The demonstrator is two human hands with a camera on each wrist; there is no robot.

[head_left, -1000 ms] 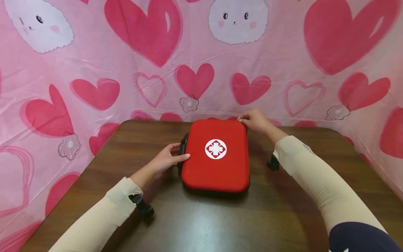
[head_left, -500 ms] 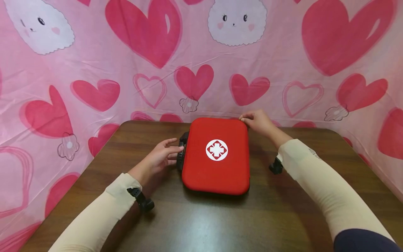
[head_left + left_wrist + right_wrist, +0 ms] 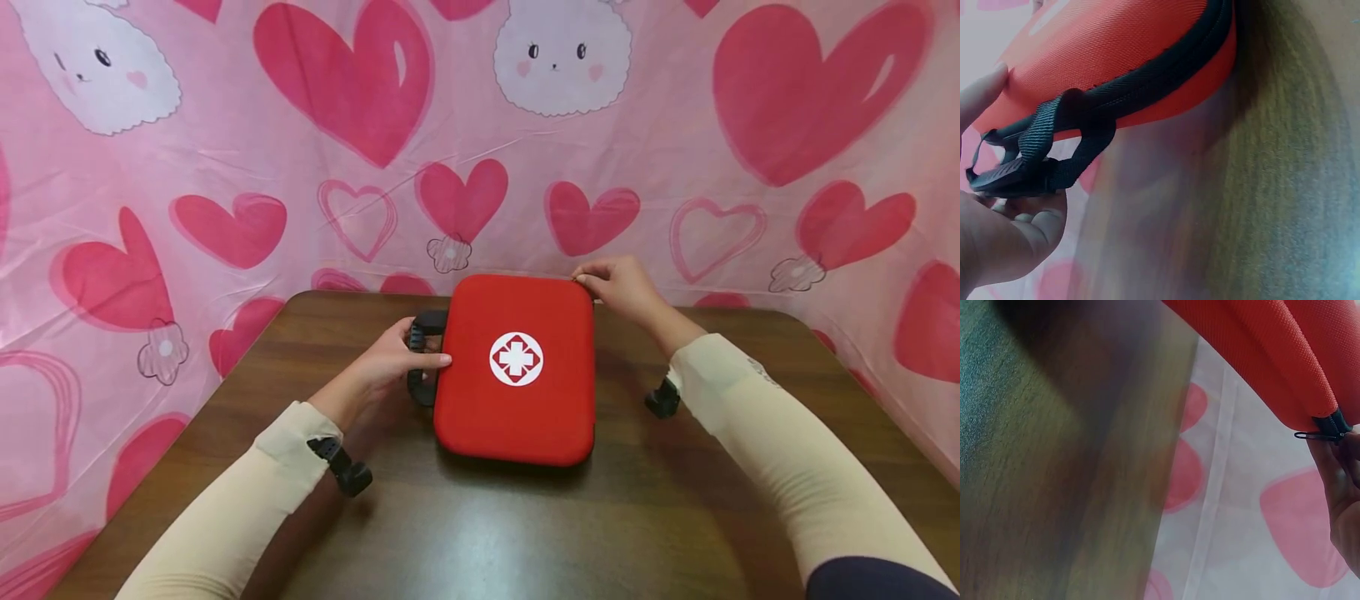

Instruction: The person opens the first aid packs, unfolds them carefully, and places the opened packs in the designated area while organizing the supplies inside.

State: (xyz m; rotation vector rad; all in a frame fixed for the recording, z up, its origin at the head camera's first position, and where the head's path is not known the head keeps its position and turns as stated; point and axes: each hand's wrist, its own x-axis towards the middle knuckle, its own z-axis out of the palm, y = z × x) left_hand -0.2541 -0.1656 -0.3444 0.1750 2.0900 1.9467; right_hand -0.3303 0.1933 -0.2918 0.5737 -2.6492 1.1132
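A red first-aid case (image 3: pixel 517 417) with a white cross emblem lies flat on the table. Its black strap handle (image 3: pixel 422 390) sticks out to the left. My left hand (image 3: pixel 382 362) is at that handle, thumb over the case's left edge and fingers curled under the strap, as the left wrist view shows. At the far right corner my right hand (image 3: pixel 621 290) pinches the end of the zipper. In the right wrist view a short stretch of black zipper (image 3: pixel 1333 422) meets those fingertips, with a thin zipper pull (image 3: pixel 1311 435) poking out beside them.
The brown wooden table (image 3: pixel 480 533) has rounded far corners. Close behind it hangs a pink curtain (image 3: pixel 517 221) printed with hearts. Dark wrist-worn cameras sit under both cream sleeves (image 3: pixel 217 508).
My left hand let go of the case's edge, drew back, then took the handle again, which now stands out farther left. My right hand stays at the far corner, shifted slightly right.
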